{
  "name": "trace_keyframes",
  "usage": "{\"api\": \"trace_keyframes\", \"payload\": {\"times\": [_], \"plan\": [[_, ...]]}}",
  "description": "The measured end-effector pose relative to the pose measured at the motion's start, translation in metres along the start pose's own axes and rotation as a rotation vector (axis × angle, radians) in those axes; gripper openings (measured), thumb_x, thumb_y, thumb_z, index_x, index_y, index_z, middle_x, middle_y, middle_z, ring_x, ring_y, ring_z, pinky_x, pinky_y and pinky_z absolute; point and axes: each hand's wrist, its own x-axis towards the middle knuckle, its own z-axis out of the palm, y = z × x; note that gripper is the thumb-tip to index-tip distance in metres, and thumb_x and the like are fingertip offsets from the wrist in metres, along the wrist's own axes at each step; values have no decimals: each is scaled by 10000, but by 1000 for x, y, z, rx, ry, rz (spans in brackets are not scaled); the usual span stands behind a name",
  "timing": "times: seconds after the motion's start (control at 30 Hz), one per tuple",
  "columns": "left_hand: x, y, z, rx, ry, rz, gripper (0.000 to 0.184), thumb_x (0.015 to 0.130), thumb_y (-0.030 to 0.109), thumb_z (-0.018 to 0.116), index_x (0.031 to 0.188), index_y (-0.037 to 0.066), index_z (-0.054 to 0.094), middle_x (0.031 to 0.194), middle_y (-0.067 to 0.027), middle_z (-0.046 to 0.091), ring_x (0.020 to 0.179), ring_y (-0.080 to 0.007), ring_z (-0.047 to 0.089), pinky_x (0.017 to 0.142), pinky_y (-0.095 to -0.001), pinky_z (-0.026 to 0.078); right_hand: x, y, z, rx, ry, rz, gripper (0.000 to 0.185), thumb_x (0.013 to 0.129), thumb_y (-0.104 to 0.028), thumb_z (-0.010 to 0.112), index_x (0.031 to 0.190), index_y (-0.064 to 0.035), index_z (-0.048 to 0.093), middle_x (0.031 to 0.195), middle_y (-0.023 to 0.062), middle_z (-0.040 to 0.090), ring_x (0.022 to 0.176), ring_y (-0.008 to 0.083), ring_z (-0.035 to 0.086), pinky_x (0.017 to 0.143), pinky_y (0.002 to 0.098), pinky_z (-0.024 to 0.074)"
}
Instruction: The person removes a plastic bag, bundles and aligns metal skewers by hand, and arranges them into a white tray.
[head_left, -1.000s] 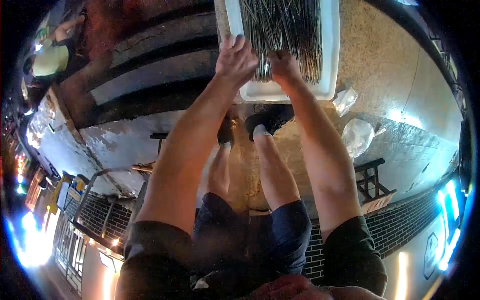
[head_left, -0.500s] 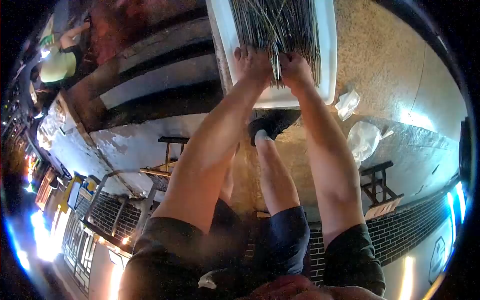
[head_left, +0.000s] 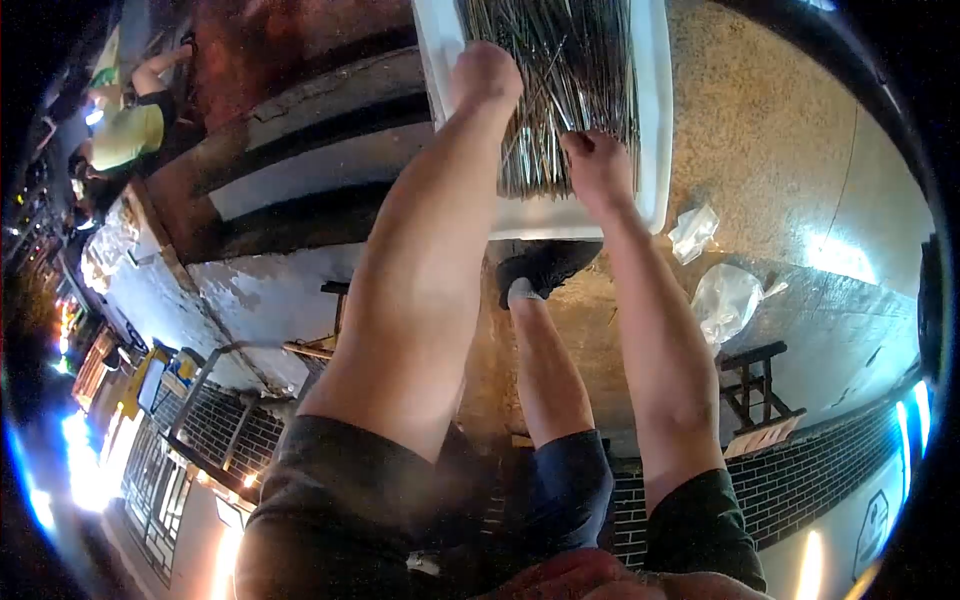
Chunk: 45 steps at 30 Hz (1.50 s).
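A white plastic tub (head_left: 655,120) at the top of the head view holds a thick mass of long, thin metal skewers (head_left: 545,110), some lying crossed over the others. My left hand (head_left: 487,75) is over the tub's left side, at the edge of the skewers; its fingers are turned away and hidden. Nearer to me, my right hand (head_left: 602,168) is at the right part of the pile with its fingers curled in. Its thumb and forefinger are close against the skewers, but what they grip does not show clearly.
Clear plastic bags (head_left: 728,300) lie on the floor right of the tub. A small wooden stool (head_left: 755,390) stands at right, beside the brick wall. My shoe (head_left: 545,270) is just below the tub. Another person (head_left: 130,135) is at far upper left.
My hands were side by side at the skewers' near ends. The left has moved up and left to the tub's side; the right has shifted slightly down. The skewers between them now lie more spread.
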Motion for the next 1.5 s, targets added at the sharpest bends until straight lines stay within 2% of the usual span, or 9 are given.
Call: {"api": "trace_keyframes", "payload": {"times": [0.17,0.37,0.77,0.8,0.9,1.03,1.1,1.17,1.5], "plan": [[42,14,-3,-80,-15,-177,336,834,140,520,1120,-36,527,1204,-215,544,1072,-323,574,876,-392,491,-15,14,2,101,70,28,330,855,-349,581,809,-32,659,647,119,605,564,217,565,549,353,451],[46,15,-29,31,55,-55,215,801,120,553,942,-18,637,970,-210,650,927,-326,640,781,-387,538,-36,16,7,313,185,-1,356,900,-283,457,698,-12,569,672,189,591,608,328,572,578,434,451],[52,21,-39,37,22,-65,261,763,129,551,921,-55,648,1005,-252,628,999,-364,602,865,-377,492,-32,37,39,792,100,47,138,862,-127,533,836,-1,582,742,117,603,698,220,570,651,317,451],[52,22,-35,-96,61,-166,276,763,127,545,942,-57,644,1013,-259,623,1005,-367,598,876,-382,486,-31,44,35,529,5,67,119,864,-115,541,848,-5,583,776,110,616,706,205,568,655,306,451],[70,1,-15,-78,7,-61,298,767,132,532,972,-62,630,1035,-266,613,1004,-374,596,874,-396,486,-28,50,38,599,-30,68,114,862,-101,549,897,3,580,820,101,626,732,187,567,680,299,452],[69,-4,-12,59,9,16,308,773,161,527,968,-55,629,1044,-264,612,995,-375,601,865,-402,489,-27,52,53,1215,49,129,154,867,-102,532,962,18,555,839,102,628,739,184,562,699,299,449],[72,-11,-11,220,-2,118,332,782,203,526,975,-47,629,1050,-258,612,1000,-372,599,867,-403,485,-32,52,43,763,68,48,176,875,-116,542,986,20,552,838,98,620,749,170,555,711,284,446],[42,15,-42,-112,116,-29,367,792,251,522,990,-39,626,1058,-255,610,1009,-371,594,877,-405,476,-32,54,48,622,129,-19,185,878,-120,545,994,24,551,829,93,615,748,170,552,715,278,443],[37,6,-44,-323,53,84,396,802,293,524,959,-64,590,966,-240,635,907,-361,619,796,-420,491,-41,38,47,823,120,61,181,878,-109,539,983,35,571,807,82,606,763,159,549,703,270,447]]}}
